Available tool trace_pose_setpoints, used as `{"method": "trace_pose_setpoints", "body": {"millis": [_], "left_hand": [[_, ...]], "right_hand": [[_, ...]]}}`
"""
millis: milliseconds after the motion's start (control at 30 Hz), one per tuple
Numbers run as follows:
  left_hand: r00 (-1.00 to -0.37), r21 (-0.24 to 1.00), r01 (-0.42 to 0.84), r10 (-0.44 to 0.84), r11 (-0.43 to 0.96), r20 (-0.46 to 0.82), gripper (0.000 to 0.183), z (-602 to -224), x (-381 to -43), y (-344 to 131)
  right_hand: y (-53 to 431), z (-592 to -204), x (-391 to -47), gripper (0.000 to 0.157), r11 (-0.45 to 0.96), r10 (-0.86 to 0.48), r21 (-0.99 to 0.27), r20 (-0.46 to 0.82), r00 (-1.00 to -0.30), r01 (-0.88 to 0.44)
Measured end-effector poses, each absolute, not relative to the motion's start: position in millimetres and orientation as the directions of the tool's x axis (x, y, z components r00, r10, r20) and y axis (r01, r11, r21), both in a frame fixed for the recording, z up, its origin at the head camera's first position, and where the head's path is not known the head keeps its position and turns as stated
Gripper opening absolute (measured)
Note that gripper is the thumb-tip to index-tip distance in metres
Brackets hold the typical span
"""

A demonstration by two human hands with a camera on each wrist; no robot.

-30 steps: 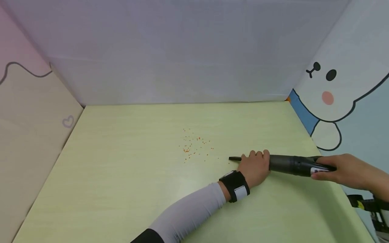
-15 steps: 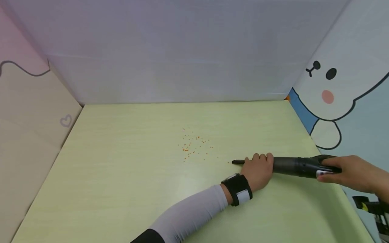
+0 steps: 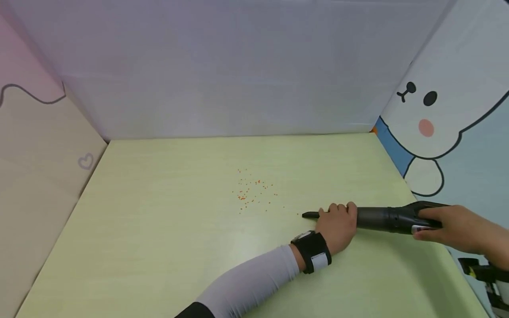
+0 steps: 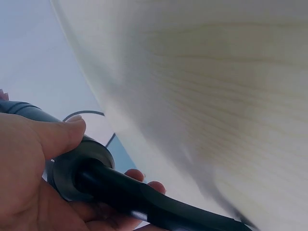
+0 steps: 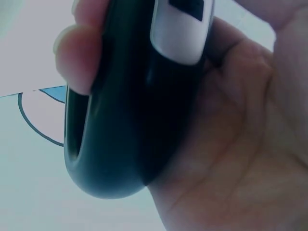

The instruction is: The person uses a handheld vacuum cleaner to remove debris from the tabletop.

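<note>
A black handheld vacuum cleaner (image 3: 375,219) lies level across the right part of the table, its narrow nozzle (image 3: 310,215) pointing left. My left hand (image 3: 337,226) grips the front of its body; in the left wrist view the thumb and fingers wrap around the front end, from which the nozzle (image 4: 159,202) sticks out. My right hand (image 3: 451,227) holds the rear handle, and the right wrist view shows fingers curled round that handle (image 5: 130,110). Small orange crumbs (image 3: 242,197) are scattered left of the nozzle, with a single crumb right by its tip.
The pale yellow table (image 3: 159,229) is bounded by a grey-white back panel (image 3: 238,70) and side panels, the right one (image 3: 469,145) bearing a cartoon face. Beyond the table's right edge stands a dark object (image 3: 483,271), partly out of view.
The vacuum cleaner and both hands have shifted slightly right and toward the person since a second ago. The crumbs look the same; the head view has moved a little.
</note>
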State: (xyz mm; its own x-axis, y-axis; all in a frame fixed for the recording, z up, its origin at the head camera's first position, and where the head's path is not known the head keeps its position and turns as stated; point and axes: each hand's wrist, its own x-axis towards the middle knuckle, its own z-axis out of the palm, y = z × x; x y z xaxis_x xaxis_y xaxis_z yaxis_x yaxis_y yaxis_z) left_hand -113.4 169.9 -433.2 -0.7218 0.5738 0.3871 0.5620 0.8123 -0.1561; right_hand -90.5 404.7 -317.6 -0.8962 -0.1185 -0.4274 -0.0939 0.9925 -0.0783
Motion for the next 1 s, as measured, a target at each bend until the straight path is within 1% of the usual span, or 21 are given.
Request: {"method": "trace_pose_setpoints", "body": {"millis": [167, 333, 667, 1000], "left_hand": [[-0.713, -0.182, 0.535, 0.557, 0.825, 0.426, 0.027, -435.3, -111.7, 170.8], [-0.714, -0.206, 0.519, 0.554, 0.829, 0.429, 0.029, -432.6, -109.8, 170.5], [-0.749, -0.178, 0.521, 0.547, 0.835, 0.374, 0.034, -432.5, -110.4, 173.4], [-0.763, -0.186, 0.517, 0.548, 0.836, 0.344, 0.036, -427.7, -106.1, 172.0]], "right_hand": [[404.3, -316.3, -89.7, 0.039, 0.992, -0.127, -0.08, -0.432, -0.893, -0.103], [403.4, -314.6, -88.9, 0.038, 0.99, -0.141, -0.074, -0.417, -0.898, -0.121], [402.5, -314.2, -87.7, 0.038, 0.987, -0.157, -0.092, -0.408, -0.899, -0.131], [402.8, -314.2, -86.1, 0.037, 0.988, -0.151, -0.098, -0.412, -0.899, -0.121]]}}
